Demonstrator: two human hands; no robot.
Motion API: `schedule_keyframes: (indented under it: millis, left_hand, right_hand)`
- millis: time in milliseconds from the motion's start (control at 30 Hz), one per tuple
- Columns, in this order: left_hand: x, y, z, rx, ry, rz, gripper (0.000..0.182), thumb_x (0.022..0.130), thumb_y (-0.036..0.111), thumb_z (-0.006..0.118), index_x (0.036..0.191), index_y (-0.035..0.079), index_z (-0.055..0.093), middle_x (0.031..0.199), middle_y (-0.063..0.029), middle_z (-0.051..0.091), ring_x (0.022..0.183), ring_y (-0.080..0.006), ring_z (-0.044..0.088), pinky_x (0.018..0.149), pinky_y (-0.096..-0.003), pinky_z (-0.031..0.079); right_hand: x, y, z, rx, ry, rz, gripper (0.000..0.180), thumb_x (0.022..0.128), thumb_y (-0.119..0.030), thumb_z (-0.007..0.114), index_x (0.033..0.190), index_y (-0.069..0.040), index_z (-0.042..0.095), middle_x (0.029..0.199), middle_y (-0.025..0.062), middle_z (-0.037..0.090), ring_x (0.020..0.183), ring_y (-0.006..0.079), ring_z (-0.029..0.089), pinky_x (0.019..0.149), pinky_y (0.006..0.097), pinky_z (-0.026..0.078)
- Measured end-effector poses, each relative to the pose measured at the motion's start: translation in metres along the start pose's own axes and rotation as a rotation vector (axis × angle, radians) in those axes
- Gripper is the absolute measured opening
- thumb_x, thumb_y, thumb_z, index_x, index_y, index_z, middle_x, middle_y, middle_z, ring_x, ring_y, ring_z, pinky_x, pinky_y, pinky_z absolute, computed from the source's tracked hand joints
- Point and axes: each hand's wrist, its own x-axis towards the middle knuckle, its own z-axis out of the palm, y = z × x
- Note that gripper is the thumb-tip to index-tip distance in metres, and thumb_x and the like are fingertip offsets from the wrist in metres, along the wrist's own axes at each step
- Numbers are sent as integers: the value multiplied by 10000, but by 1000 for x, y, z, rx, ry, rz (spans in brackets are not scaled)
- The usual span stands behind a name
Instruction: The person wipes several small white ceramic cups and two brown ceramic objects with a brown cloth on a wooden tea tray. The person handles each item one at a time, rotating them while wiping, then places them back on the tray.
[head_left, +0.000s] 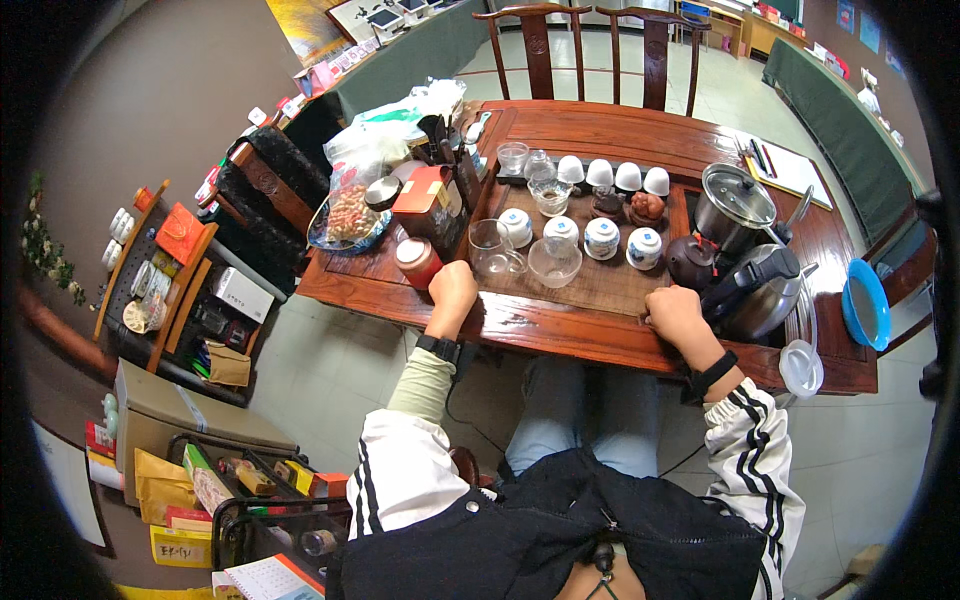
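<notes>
My left hand (454, 291) rests as a fist on the table's near edge, beside a red canister (420, 267) with a pale lid. Just right of that fist stands a glass pitcher (487, 251), and past it a clear glass bowl (555, 268). My right hand (673, 313), also a fist, lies at the tea tray's (607, 289) near right corner, close to a steel electric kettle (761, 292) with a black handle. Nothing shows in either hand. Several blue-and-white porcelain cups (601, 238) form a row across the tray, left of a dark clay teapot (690, 264).
Small white cups (598, 172) stand upside down at the back, near a glass strainer (551, 196). A lidded steel pot (733, 202) is behind the kettle. Bagged peanuts (351, 210) and a tea box (431, 206) occupy the left. A blue basin (866, 304) sits at far right.
</notes>
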Motion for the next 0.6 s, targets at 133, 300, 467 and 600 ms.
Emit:
schedule_keyframes:
  millis: [133,300,467,600]
  left_hand:
    - [6,-2,7,-35,-25,-19,212,816,228,627,825,24,686,887,-203,671,850,-373,654,701,-456,523]
    - [8,-7,13,-16,-25,15,205,809,223,628,837,30,688,901,-198,673,863,-370,655,712,-455,523]
    - [7,-3,7,18,-50,18,175,812,128,555,833,38,704,901,-189,683,871,-348,669,710,-440,537]
    - [8,-3,7,11,-87,25,179,818,121,548,843,35,703,922,-192,680,878,-349,668,711,-441,537]
  right_hand:
    - [3,1,-1,-45,-42,-42,127,740,-150,601,726,-85,709,783,107,690,760,284,678,648,398,538]
    - [8,-4,-7,-119,-124,-44,171,772,-141,559,749,-89,720,800,123,694,763,288,686,634,401,540]
    - [7,-1,-7,-143,-154,-39,178,777,-148,556,763,-99,727,811,117,700,775,286,690,627,397,541]
    - [5,7,2,-142,-149,-25,177,779,-150,557,754,-102,726,798,111,700,764,282,691,624,400,541]
